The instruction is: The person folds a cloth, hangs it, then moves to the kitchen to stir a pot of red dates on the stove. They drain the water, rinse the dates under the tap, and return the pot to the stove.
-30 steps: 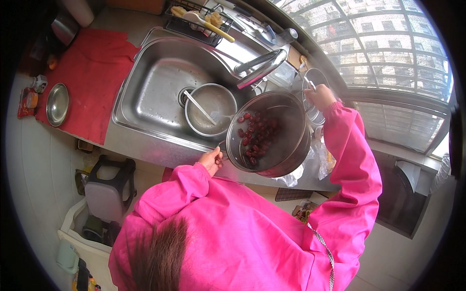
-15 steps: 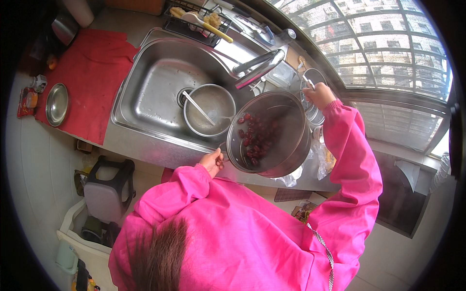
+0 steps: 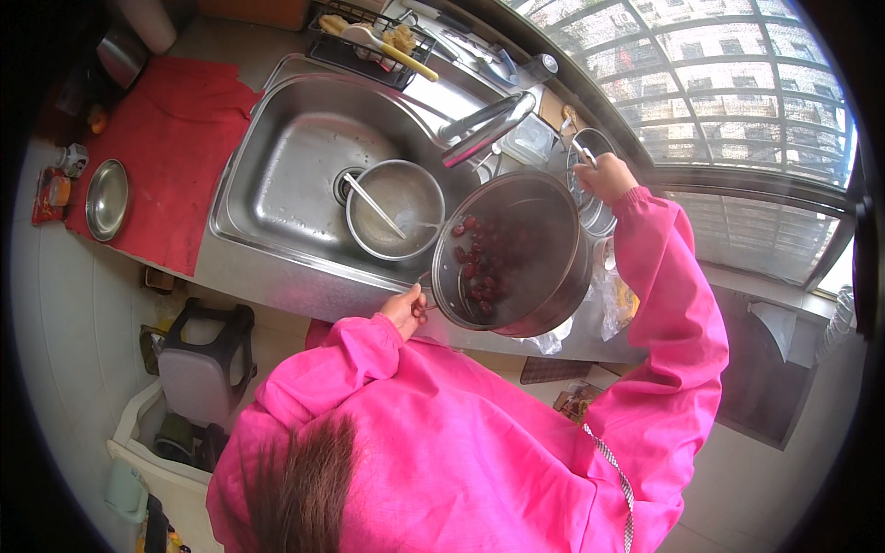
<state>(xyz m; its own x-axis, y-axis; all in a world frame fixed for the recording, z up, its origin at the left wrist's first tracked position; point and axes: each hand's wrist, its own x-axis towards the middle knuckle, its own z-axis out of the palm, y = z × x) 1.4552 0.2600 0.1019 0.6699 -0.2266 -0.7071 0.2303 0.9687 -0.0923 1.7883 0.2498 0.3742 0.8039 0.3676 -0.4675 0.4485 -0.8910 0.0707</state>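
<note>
A deep metal pot (image 3: 562,286) is tilted to the left over the sink's right side, with several dark red dates or similar fruits (image 3: 479,267) inside. My left hand (image 3: 404,311) is closed around the pot's near-left loop handle. Beyond the rim, my right hand (image 3: 607,177) grips a pale handle at what looks like a clear, metal-rimmed lid (image 3: 595,141); its fingers are partly hidden. Left of the pot, a round metal bowl (image 3: 373,235) stands in the sink (image 3: 286,175), a white stick-like utensil (image 3: 376,205) leaning in it. A pale streak, perhaps liquid, runs from the pot's rim into the bowl.
The curved faucet (image 3: 493,129) arches close behind the pot. A black wire rack (image 3: 323,46) stands at the back. Left lie a red cloth (image 3: 175,157) and a metal dish (image 3: 108,200). Plastic bags (image 3: 613,313) are by the pot's right; a stool (image 3: 203,359) is below.
Both hands and the pot stay almost in place. The view has shifted slightly, and haze over the fruits in the pot looks a little thicker.
</note>
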